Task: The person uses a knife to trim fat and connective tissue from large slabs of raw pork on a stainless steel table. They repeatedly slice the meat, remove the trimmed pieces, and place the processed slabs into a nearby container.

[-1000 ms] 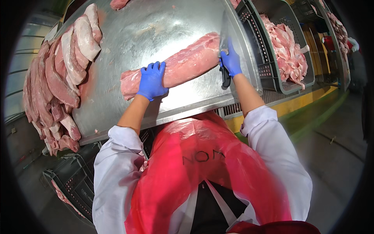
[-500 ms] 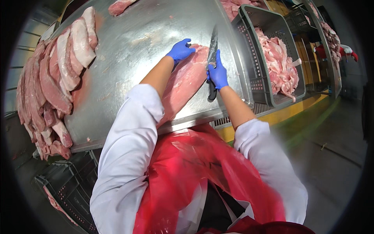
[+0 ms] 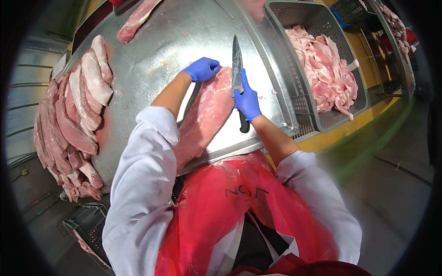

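Note:
A long pale-pink pork loin (image 3: 207, 115) lies slantwise on the steel table, its near end at the front edge. My blue-gloved left hand (image 3: 202, 69) is closed at the loin's far end, fingers curled against its edge. In my blue-gloved right hand (image 3: 248, 102) is a knife (image 3: 237, 60) with a long blade and black handle. The index finger stretches along the blade, which points away from me beside the loin's right side. A small pale scrap sits on the blade near the hand.
Several long meat strips (image 3: 69, 115) are heaped at the table's left edge. Another meat piece (image 3: 136, 23) lies at the far side. To the right, a grey perforated crate (image 3: 313, 103) holds pale trimmings (image 3: 324, 69). A dark crate (image 3: 87, 221) stands below at the left.
My left hand's fingers have curled in at the loin's far end. The knife has turned to point more straight away from me. The whole view has shifted slightly.

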`<state>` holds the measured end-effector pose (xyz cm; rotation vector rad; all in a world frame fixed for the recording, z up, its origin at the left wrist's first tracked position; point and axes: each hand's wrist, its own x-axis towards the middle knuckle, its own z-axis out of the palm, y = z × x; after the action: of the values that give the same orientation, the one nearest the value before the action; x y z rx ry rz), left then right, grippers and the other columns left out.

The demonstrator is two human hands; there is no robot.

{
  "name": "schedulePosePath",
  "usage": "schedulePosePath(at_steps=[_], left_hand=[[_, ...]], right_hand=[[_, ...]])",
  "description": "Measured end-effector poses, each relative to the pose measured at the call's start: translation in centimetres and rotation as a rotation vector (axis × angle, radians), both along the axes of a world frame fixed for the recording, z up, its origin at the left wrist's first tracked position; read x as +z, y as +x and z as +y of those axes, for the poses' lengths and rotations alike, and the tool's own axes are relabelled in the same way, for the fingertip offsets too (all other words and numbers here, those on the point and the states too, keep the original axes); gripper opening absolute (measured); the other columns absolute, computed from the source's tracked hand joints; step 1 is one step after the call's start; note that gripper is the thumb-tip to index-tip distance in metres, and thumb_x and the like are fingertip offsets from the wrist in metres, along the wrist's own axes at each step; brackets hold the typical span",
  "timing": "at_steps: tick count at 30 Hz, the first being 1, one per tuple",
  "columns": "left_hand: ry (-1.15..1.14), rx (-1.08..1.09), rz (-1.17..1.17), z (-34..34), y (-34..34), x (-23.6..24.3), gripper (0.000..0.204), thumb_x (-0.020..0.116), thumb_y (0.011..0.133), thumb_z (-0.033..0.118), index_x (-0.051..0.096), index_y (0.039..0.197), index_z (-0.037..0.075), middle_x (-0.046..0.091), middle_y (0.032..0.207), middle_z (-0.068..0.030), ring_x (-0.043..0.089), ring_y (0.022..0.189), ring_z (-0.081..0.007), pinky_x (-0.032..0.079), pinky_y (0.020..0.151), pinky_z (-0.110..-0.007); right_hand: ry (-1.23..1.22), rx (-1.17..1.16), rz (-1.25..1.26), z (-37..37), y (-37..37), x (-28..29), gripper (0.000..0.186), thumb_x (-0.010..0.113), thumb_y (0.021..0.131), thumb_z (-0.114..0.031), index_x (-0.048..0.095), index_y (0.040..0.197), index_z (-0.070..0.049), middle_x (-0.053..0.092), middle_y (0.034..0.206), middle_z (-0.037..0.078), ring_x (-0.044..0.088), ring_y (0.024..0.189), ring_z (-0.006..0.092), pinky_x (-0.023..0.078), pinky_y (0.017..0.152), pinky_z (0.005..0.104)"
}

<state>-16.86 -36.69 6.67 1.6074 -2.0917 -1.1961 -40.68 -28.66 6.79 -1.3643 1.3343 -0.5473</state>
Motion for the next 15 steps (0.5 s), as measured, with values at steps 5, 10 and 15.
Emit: schedulePosePath(at_steps=[5, 10, 15], left_hand=[[-0.095, 0.424, -0.042, 3.6, 0.8, 1.1, 0.034, 0.067, 0.089, 0.030, 0.064, 0.107, 0.002, 0.070, 0.092, -0.0176, 0.065, 0.080, -0.0277, 0.053, 0.078, -0.038], [-0.021, 0.333, -0.272, 19.6, 3.1, 3.7, 0.071, 0.082, 0.073, 0.052, 0.057, 0.116, 0.000, 0.060, 0.114, -0.0225, 0.059, 0.106, -0.0403, 0.049, 0.091, -0.047], [-0.077, 0.373, -0.277, 32.9, 3.4, 3.9, 0.097, 0.087, 0.062, 0.048, 0.047, 0.136, 0.000, 0.056, 0.124, -0.0232, 0.055, 0.111, -0.0414, 0.045, 0.096, -0.050]], right_hand=[[0.039, -0.037, 0.009, -3.7, 1.3, 2.2, 0.083, 0.054, 0.093, -0.012, 0.012, 0.164, -0.027, 0.070, 0.090, 0.018, 0.068, 0.061, 0.0239, 0.057, 0.058, 0.0389], [0.171, 0.013, -0.109, -5.3, 1.7, 2.5, 0.084, 0.052, 0.090, -0.008, 0.013, 0.164, -0.017, 0.068, 0.093, 0.014, 0.064, 0.055, 0.0189, 0.052, 0.049, 0.0341], [0.242, -0.010, -0.076, -5.3, 4.6, 3.7, 0.084, 0.051, 0.089, -0.007, 0.012, 0.164, -0.012, 0.067, 0.091, 0.015, 0.063, 0.055, 0.0204, 0.052, 0.049, 0.0346]])
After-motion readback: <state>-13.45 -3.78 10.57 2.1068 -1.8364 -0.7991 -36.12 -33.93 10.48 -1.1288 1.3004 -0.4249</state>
